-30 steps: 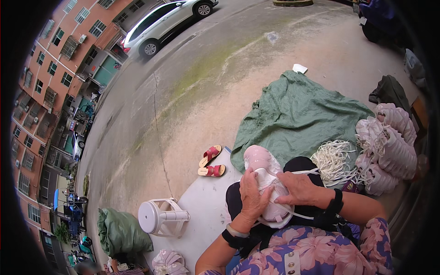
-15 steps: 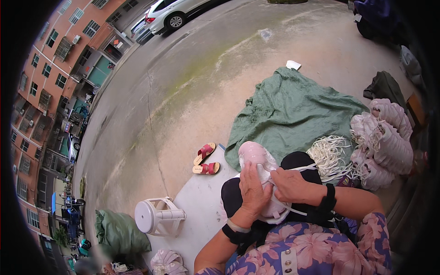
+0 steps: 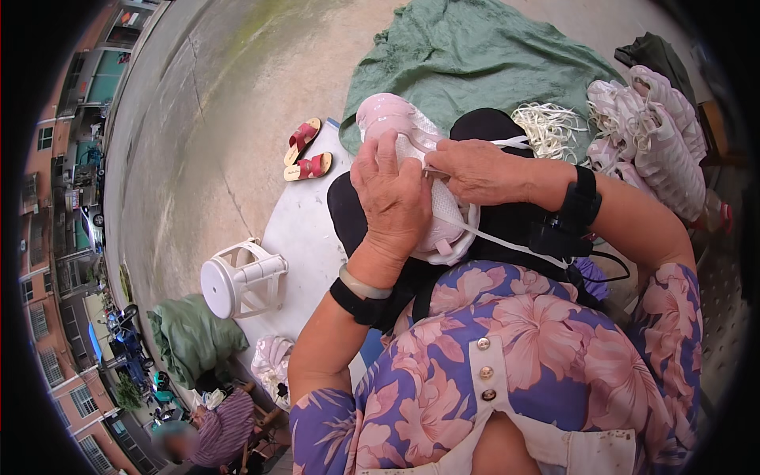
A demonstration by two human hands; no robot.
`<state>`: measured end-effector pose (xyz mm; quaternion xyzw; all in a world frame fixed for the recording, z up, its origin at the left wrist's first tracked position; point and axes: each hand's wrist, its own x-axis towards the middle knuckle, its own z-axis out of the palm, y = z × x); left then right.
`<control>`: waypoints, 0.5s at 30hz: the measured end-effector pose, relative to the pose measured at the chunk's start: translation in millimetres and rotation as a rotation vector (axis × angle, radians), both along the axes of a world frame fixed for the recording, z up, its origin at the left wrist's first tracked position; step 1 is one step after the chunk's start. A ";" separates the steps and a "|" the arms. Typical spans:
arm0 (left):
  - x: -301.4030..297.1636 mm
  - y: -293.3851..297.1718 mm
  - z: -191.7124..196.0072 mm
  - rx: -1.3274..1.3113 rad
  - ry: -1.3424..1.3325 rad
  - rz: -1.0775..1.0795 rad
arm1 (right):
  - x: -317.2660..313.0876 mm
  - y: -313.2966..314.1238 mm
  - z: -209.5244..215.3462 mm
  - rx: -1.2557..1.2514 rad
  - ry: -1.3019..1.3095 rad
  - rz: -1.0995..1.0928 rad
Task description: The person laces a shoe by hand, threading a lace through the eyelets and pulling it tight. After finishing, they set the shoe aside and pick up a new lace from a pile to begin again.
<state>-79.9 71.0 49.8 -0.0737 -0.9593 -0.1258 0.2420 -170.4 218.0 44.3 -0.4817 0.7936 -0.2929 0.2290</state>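
Pink shoe (image 3: 388, 115) on lap (image 3: 509, 217); left hand (image 3: 392, 190) clasped over it, right hand (image 3: 479, 172) pinching lace (image 3: 434, 172). Loose laces (image 3: 546, 131) heaped at near right edge of green cloth (image 3: 463, 59). Green sack (image 3: 194, 334) bulging, contents hidden.

Your fingers (image 3: 386, 152) lie over the shoe (image 3: 385, 115) on your lap (image 3: 507, 215). Before them spreads the cloth (image 3: 467, 55). Right of them sits the lace heap (image 3: 548, 128); farther right, the stacked shoes (image 3: 671, 146). Left of them rest the sandals (image 3: 307, 165); behind-left, the stool (image 3: 222, 289), then the sack (image 3: 190, 332).
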 end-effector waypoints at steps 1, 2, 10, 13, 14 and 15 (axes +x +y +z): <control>0.8 -0.5 0.3 -0.003 0.003 -0.003 | -0.4 -0.4 0.9 -0.003 0.003 -0.003; 2.0 -1.7 0.3 -0.056 0.001 -0.002 | -0.9 -1.4 3.0 0.016 -0.002 0.010; -0.5 2.3 -4.6 -0.326 0.032 -0.030 | -4.1 -2.4 -3.7 0.057 0.057 0.088; 0.7 3.6 -3.8 -0.348 0.037 -0.053 | 1.4 0.7 4.6 0.093 0.035 0.083; 0.7 2.4 -3.1 -0.361 0.049 -0.074 | 1.4 0.4 6.9 0.089 0.050 0.078; 0.7 1.3 -1.9 -0.373 0.055 -0.095 | 2.3 -0.3 7.0 0.086 0.059 0.075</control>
